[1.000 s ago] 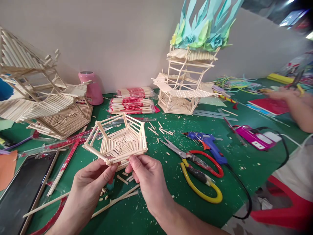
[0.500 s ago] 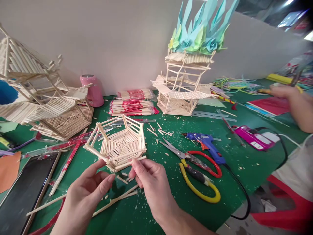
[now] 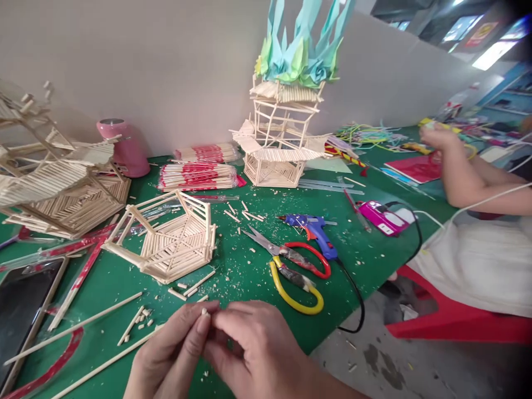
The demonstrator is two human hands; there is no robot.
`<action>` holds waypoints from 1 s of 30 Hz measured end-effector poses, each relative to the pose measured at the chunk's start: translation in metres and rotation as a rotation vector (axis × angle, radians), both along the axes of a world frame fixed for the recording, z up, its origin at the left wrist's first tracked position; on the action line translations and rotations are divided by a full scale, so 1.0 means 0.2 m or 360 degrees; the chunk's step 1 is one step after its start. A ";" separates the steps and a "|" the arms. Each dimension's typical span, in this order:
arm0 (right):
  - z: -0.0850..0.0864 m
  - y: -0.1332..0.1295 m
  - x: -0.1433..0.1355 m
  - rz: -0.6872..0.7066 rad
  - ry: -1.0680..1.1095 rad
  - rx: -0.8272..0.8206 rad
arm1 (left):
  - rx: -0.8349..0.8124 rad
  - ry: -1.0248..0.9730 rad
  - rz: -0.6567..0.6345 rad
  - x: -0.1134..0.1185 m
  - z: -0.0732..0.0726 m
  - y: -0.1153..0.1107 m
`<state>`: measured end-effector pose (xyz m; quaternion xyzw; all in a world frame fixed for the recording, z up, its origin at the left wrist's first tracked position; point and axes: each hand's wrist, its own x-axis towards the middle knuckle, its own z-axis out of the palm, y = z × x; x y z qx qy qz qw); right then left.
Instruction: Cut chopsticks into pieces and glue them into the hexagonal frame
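My left hand (image 3: 172, 349) and my right hand (image 3: 260, 346) meet low in the middle of the head view, fingers pressed together. A pale wooden stick (image 3: 204, 312) is pinched between them; only its end shows above my left thumb, and the rest is hidden by my fingers. Just beyond lies a hexagonal stick frame (image 3: 177, 244), with a woven-looking floor of sticks and low open sides, touched by neither hand. Short cut stick pieces (image 3: 178, 293) lie in front of it. To the right are scissors (image 3: 286, 266) with red and yellow handles, blades open, beside a blue glue gun (image 3: 311, 227).
Stick pavilions stand at left (image 3: 62, 183) and behind (image 3: 276, 160). Wrapped stick bundles (image 3: 197, 176) and a pink bottle-like object (image 3: 124, 149) are near the wall. A phone (image 3: 27, 310) lies at left, a pink power strip (image 3: 384, 218) at right. Another person's arm (image 3: 461, 177) is far right.
My hands have come together, drawing back from the stick frame, which now stands untouched. The short stick formerly in my right hand's pinch is mostly covered. The view has turned to the right.
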<state>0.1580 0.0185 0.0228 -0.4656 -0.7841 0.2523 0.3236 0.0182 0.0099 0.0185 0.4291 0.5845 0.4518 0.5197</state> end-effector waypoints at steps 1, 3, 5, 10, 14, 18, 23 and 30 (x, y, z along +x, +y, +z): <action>0.01 0.00 0.06 -0.0023 -0.0017 -0.0059 | -0.0119 -0.0103 -0.0033 0.01 -0.01 0.01; 0.01 0.00 0.22 -0.0277 -0.0106 -0.0049 | -0.0326 -0.0315 -0.0075 0.03 -0.02 0.04; -0.02 0.00 0.38 -0.0511 -0.0297 0.0087 | -0.0460 -0.0487 -0.0042 0.06 -0.02 0.05; -0.11 0.03 0.62 -0.0598 -0.0821 -0.0166 | -0.0548 -0.0704 -0.0020 0.18 0.00 0.08; -0.10 0.09 0.63 -0.0590 -0.0971 -0.0442 | -0.0513 -0.0859 -0.0056 0.23 0.03 0.11; -0.11 0.13 0.64 -0.0646 -0.0905 -0.0502 | -0.0535 -0.1002 -0.0073 0.23 0.03 0.13; -0.12 0.10 0.67 -0.0651 -0.0699 -0.0378 | -0.0549 -0.1040 -0.0104 0.18 0.01 0.13; -0.01 0.02 0.58 -0.0415 -0.0237 -0.0482 | -0.0499 -0.0987 -0.0079 0.10 0.01 0.11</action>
